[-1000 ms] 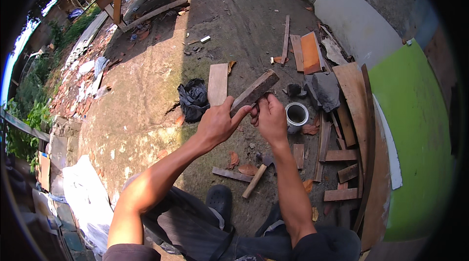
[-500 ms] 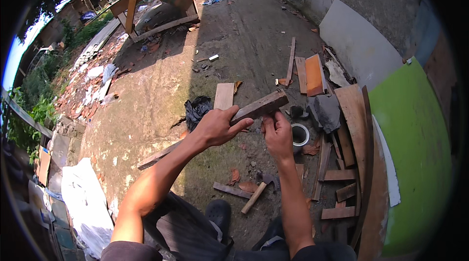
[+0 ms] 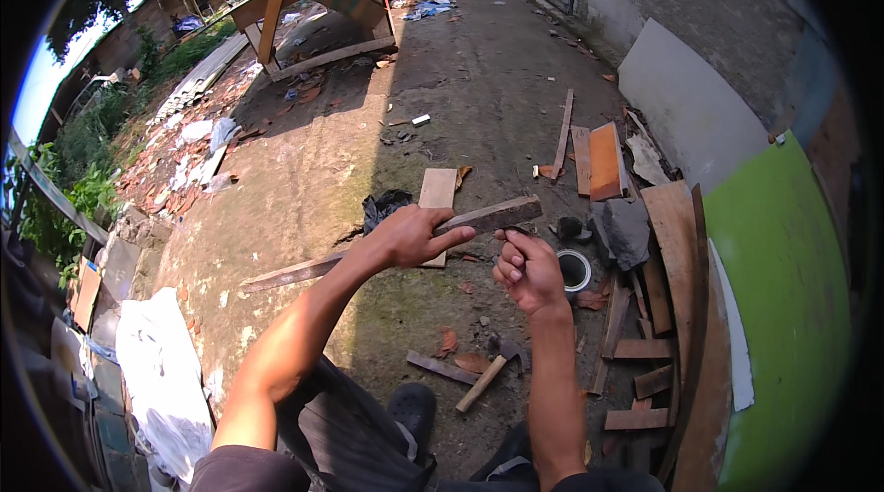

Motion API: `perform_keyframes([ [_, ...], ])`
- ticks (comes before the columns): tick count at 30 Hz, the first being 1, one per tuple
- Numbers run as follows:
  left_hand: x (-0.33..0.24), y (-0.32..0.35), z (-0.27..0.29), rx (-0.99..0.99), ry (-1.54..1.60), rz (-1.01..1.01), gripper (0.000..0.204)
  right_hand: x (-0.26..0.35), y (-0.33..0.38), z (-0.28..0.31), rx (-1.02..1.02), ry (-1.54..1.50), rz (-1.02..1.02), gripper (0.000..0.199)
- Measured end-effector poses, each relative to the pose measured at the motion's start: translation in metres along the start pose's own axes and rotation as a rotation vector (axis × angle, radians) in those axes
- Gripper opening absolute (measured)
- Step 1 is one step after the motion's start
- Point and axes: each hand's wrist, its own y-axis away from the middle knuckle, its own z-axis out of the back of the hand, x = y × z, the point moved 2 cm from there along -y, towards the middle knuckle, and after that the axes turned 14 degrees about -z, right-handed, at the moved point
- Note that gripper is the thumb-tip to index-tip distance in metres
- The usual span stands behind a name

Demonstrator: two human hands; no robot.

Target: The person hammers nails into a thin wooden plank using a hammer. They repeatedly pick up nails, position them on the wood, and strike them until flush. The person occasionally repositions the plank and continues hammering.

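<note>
Left grip [image 3: 412, 236] is wrapped snugly round a long wooden strip [image 3: 500, 215], held up off the ground [image 3: 460, 128]. Right grip [image 3: 512, 248] is curled up just under its right end (honestly can't tell if it's pinching anything), hammer [image 3: 482, 383] lying below.

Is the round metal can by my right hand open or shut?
Open: no lid covers the metal can; its pale rim circles a visible grey inside.
</note>
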Motion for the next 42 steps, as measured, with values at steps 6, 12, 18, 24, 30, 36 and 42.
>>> perform_keyframes([
  [6,0.050,0.007,0.061,-0.663,0.490,0.210,0.060,0.011,0.006,0.061,-0.357,0.403,0.293,0.019],
  [12,0.061,0.000,0.058,-0.681,0.248,0.187,0.067,-0.042,-0.032,0.145,-0.653,0.929,0.037,0.022],
  [18,0.057,-0.004,0.027,-0.533,0.271,0.130,0.067,-0.091,-0.043,0.180,-0.505,0.651,-0.362,0.036],
  [24,0.057,-0.013,0.002,-0.410,0.291,0.094,0.062,-0.092,-0.077,0.189,-0.594,0.953,-0.224,0.042],
  [30,0.060,-0.007,-0.015,-0.131,0.396,0.279,0.070,-0.071,-0.090,0.213,-0.762,0.870,0.124,0.042],
  [36,0.106,-0.018,-0.068,0.203,0.459,0.357,0.082,-0.118,-0.044,0.267,-0.988,1.220,-0.461,0.040],
  [42,0.139,-0.009,-0.131,0.228,0.612,0.539,0.077,-0.185,0.023,0.277,-1.173,1.207,-0.573,0.042],
])
